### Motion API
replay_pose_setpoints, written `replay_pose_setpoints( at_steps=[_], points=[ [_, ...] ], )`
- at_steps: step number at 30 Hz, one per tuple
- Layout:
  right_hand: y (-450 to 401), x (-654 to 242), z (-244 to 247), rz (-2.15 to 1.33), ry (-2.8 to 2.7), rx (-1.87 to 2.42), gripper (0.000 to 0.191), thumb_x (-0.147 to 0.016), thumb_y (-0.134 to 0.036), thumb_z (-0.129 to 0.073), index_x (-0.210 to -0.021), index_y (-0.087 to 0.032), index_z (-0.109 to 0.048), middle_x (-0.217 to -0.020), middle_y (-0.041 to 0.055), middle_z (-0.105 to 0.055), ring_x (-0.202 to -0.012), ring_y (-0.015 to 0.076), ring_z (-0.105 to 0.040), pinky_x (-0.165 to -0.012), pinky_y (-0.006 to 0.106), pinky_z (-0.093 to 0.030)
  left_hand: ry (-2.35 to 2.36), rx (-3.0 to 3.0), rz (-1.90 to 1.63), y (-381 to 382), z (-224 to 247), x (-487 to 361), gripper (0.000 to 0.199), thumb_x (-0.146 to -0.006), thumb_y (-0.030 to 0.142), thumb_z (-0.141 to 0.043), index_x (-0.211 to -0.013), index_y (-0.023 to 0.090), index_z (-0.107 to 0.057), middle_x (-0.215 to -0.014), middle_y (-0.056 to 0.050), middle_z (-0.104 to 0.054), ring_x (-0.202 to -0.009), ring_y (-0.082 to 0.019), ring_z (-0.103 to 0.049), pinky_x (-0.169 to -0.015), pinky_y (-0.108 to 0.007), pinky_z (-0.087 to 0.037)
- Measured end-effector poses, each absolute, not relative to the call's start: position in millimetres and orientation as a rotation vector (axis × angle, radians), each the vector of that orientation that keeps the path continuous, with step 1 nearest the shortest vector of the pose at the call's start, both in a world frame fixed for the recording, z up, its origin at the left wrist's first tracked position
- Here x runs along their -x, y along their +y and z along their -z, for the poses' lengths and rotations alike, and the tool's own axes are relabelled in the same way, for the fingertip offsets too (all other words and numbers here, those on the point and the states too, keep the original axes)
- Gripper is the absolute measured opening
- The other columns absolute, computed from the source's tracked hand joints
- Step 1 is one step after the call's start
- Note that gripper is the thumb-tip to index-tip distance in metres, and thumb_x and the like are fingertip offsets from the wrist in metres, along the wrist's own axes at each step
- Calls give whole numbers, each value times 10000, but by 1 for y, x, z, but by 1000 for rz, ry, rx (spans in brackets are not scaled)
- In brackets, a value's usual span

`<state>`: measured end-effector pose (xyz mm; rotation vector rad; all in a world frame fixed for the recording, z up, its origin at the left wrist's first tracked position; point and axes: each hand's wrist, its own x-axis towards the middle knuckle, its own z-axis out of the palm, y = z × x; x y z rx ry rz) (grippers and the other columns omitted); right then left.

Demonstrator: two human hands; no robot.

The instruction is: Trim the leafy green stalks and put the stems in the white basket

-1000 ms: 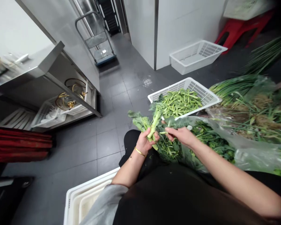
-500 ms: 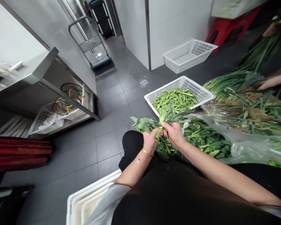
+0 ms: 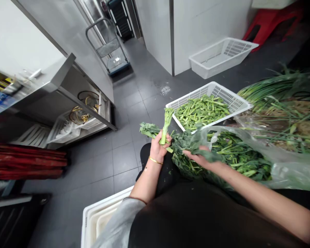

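Plainly, grey tiled floor [image 3: 129, 153] runs through most of the room, from a steel surface [image 3: 45, 81] on the left to a pale wall [image 3: 196, 34] on the far side. A platform trolley [image 3: 113, 51] stands at the back, and a red stool [image 3: 265, 26] sits at the upper right.

Open floor stretches between the steel surface's legs and the person's knee and back to the trolley. On the right, room is tighter: the near basket's rim comes close to long green stalks [image 3: 268, 91] and a clear plastic bag [image 3: 286, 170].

The near white basket [image 3: 231, 98] holds a heap of cut green pieces [image 3: 201, 110]. Another white basket [image 3: 219, 62] rests on the floor by the wall. Dark leafy greens [image 3: 245, 162] fill the bag. White trays [image 3: 89, 220] lie nested at the lower left, and brass-coloured coils [image 3: 84, 113] sit in containers under the steel surface.

Beside the near basket's left corner, a pale green stalk [image 3: 166, 125] rises, tilted slightly, from the left hand [image 3: 158, 145]; that grip is closed round it and a leafy piece [image 3: 147, 128]. Loose leaves [image 3: 189, 142] lie against the right hand [image 3: 199, 158], which is blurred, so I cannot tell whether its grip holds them.
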<state>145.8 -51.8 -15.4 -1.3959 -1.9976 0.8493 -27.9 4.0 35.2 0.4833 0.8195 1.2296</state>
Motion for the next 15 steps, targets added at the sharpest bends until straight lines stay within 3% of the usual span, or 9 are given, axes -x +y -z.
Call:
replay_pose_setpoints(
  at_steps=[3,5,8,11,15],
  points=[
    [-26,-166,5,-1113,-2018,1516,303,-701,-491,-666,-739,-196,-609,-550,12,-575,-501,163,-553,-499,279,-401,758,-510,-1156,-6,-33,29,356,-619,375,-751,-782,176,-504,-579,-7,-565,-491,-97,-504,-352,-160,-183],
    [-12,-168,-15,-1294,-1866,1436,376,-756,-543,-592,-854,-180,-608,-575,11,-600,-502,154,-565,-483,259,-389,748,-581,-1123,-15,-28,22,346,-639,377,-738,-804,171,-513,-573,-21,-586,-484,-116,-526,-351,-172,-197],
    [0,-156,-45,-1326,-1704,1320,424,-857,-570,-438,-723,-183,-545,-555,0,-590,-468,121,-542,-474,231,-366,769,-671,-1091,-22,-21,9,341,-622,359,-744,-814,154,-550,-580,-31,-614,-470,-135,-550,-366,-194,-258],
    [-4,-143,-56,-778,-1930,1492,404,-883,-456,-457,-591,-181,-496,-527,11,-571,-470,109,-498,-481,231,-283,844,-698,-1108,-23,-20,-1,294,-613,320,-748,-797,138,-608,-619,-36,-636,-497,-140,-573,-437,-226,-370],
    [-33,-146,-58,-3,-2217,1468,362,-934,-287,-391,-655,-158,-582,-601,51,-610,-504,116,-505,-501,273,-214,890,-659,-1110,-32,-24,-6,236,-642,285,-735,-806,143,-641,-578,-19,-618,-486,-130,-566,-473,-233,-408]
  ],
)
